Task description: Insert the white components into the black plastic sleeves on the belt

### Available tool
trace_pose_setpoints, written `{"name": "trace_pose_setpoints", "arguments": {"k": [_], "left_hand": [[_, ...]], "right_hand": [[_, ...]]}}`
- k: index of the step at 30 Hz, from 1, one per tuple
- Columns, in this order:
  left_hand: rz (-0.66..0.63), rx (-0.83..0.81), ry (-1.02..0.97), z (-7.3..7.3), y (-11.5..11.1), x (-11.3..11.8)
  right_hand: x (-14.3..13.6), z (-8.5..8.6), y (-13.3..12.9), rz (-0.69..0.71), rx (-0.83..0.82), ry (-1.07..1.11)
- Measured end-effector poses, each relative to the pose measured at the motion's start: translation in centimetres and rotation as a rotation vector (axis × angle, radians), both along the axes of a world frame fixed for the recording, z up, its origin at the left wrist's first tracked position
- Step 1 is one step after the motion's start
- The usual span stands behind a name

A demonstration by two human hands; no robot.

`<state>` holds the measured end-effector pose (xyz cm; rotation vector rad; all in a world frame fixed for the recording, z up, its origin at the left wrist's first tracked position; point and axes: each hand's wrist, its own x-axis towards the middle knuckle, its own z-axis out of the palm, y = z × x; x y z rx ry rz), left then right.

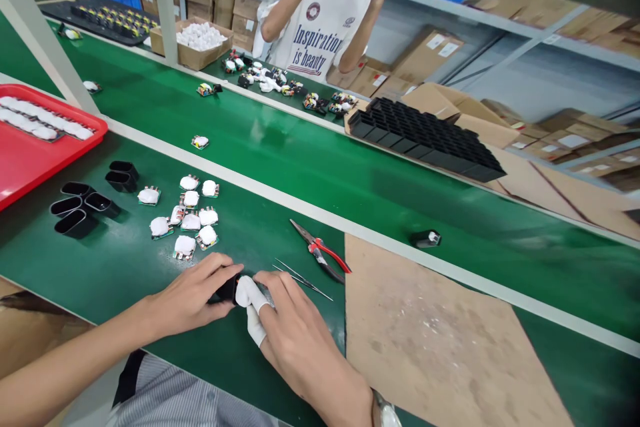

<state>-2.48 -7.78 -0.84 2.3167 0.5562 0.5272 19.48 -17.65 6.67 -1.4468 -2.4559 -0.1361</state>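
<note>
My left hand (193,297) is closed around a black plastic case (228,289), its open end turned to the right. At that end, my right hand (305,330), with white finger cots on thumb and finger, grips a white-topped circuit board (245,291). The fingers hide how far the board sits inside the case. Several similar circuit boards (191,221) with white tops lie loosely grouped beyond my left hand. To their left stand several black cases (76,223), open ends up. Tweezers (304,278) and red-handled pliers (320,250) lie beyond my right hand.
A cardboard sheet (430,333) covers the bench at right. A red tray (53,167) holds rows of white-topped boards. Across the green conveyor belt (300,153), which carries a few parts, a co-worker (320,27) stands behind more boards and a block of black cases (425,137).
</note>
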Motion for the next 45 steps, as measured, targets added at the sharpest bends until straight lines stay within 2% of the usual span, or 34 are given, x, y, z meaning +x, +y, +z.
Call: {"name": "trace_pose_setpoints", "arguments": {"k": [10, 15, 23, 27, 33, 36, 40, 43, 45], "left_hand": [[-0.009, -0.031, -0.02, 0.3, 0.0, 0.1], [0.002, -0.072, -0.012, 0.5, 0.1, 0.1], [0.008, -0.122, -0.039, 0.4, 0.1, 0.1], [-0.02, -0.145, -0.023, 0.3, 0.4, 0.0], [-0.009, -0.12, -0.027, 0.0, 0.5, -0.2], [0.033, -0.074, 0.023, 0.5, 0.1, -0.6], [0.063, 0.012, 0.017, 1.2, -0.5, -1.3], [0.076, 0.129, -0.088, 0.9, -0.6, -1.5], [0.073, 0.181, -0.131, 0.6, -0.5, -1.4]], "right_hand": [[-0.1, 0.0, 0.7, 0.014, -0.058, 0.027], [0.3, -0.3, 0.7, 0.008, -0.113, 0.123], [1.2, -2.0, 0.5, 0.049, -0.161, 0.297], [1.0, -2.8, 0.7, 0.036, -0.186, 0.306], [0.4, -2.7, 0.7, 0.042, -0.16, 0.293], [1.6, -3.2, 0.3, -0.05, -0.108, 0.283], [4.5, -5.5, -0.6, -0.31, 0.057, 0.113], [5.8, -7.2, -1.1, -0.312, 0.094, 0.049], [5.7, -7.4, -1.2, -0.287, 0.084, 0.089]]}}
